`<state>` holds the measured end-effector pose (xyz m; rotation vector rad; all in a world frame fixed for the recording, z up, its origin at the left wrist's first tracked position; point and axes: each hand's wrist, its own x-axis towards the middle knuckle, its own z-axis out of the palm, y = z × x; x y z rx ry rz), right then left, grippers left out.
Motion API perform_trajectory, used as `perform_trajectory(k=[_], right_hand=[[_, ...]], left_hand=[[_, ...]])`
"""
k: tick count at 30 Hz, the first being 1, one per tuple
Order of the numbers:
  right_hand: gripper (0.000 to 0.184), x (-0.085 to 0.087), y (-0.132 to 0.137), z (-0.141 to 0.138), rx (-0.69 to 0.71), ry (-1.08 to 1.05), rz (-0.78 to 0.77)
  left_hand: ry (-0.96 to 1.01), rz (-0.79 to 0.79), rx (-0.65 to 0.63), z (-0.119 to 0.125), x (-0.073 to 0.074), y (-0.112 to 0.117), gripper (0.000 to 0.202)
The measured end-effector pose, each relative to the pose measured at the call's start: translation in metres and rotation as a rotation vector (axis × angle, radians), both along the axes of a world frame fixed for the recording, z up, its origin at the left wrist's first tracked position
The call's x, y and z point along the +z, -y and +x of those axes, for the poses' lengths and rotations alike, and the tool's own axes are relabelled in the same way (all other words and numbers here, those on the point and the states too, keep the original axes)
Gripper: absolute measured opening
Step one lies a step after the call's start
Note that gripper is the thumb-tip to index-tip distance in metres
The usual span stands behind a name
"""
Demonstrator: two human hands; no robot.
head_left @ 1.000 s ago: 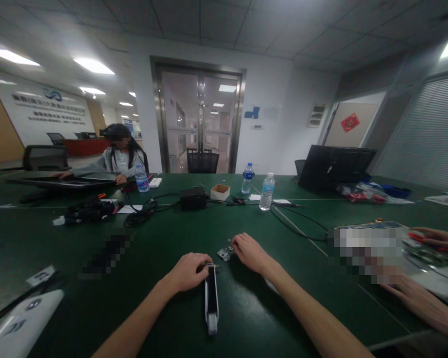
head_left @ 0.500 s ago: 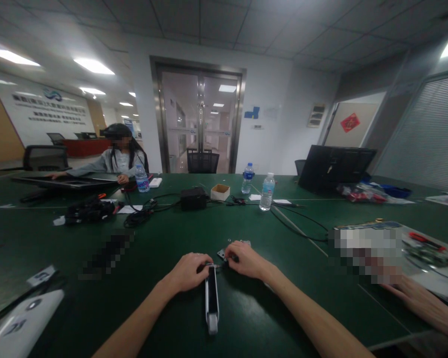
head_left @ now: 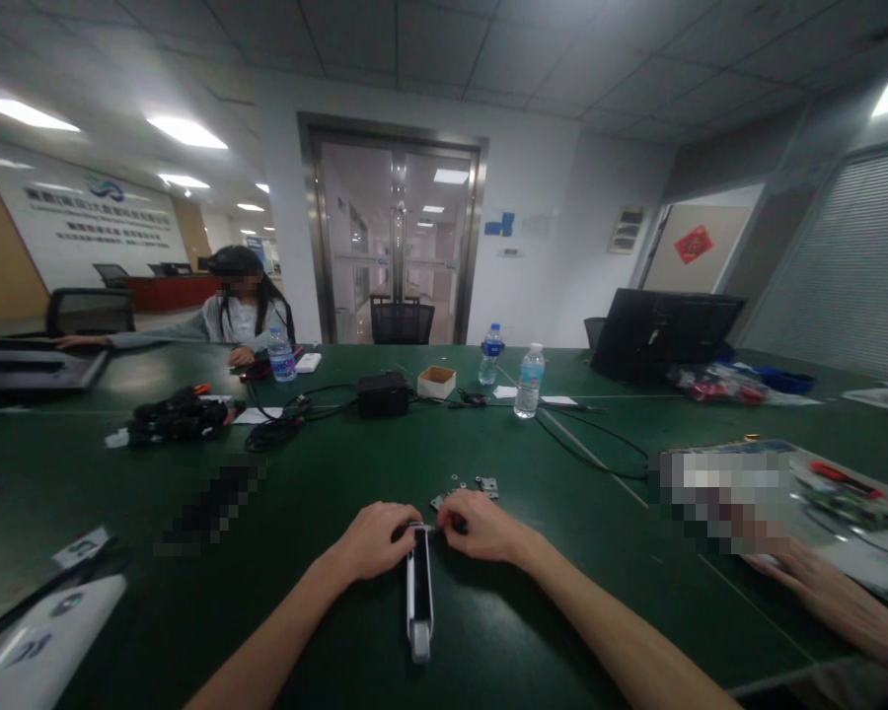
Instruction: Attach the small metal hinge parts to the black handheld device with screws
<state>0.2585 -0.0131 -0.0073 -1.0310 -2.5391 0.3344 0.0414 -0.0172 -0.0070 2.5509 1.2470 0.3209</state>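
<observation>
A long narrow black-and-white device (head_left: 418,597) lies lengthwise on the green table (head_left: 326,503), right in front of me. My left hand (head_left: 374,539) is curled around its far end. My right hand (head_left: 481,526) is closed in a pinch at that same far end, fingertips meeting the left hand's; what it pinches is too small to name. Small metal brackets (head_left: 486,484) and tiny screws lie just beyond my right hand.
A black box (head_left: 383,392), a cardboard box (head_left: 436,381), cables (head_left: 281,422) and two water bottles (head_left: 529,380) stand mid-table. A person sits at far left with a flat panel (head_left: 30,365). Another person's hand (head_left: 821,592) rests at right, near a circuit board (head_left: 851,498).
My right hand drew back from the metal brackets to the device's far end and closed there. The far person's panel slid left. The right-hand neighbour's upper hand withdrew.
</observation>
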Motion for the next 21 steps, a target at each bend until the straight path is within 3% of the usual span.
perform_trajectory(k=[15,21], right_hand=[[0.011,0.010,0.008,-0.003,0.001,-0.070,-0.009],[0.012,0.002,0.007,-0.009,0.063,-0.092,0.018]], left_hand=[[-0.011,-0.072,0.064,0.002,0.007,0.004,0.026],[0.011,-0.071,0.116,-0.001,0.003,-0.003,0.032]])
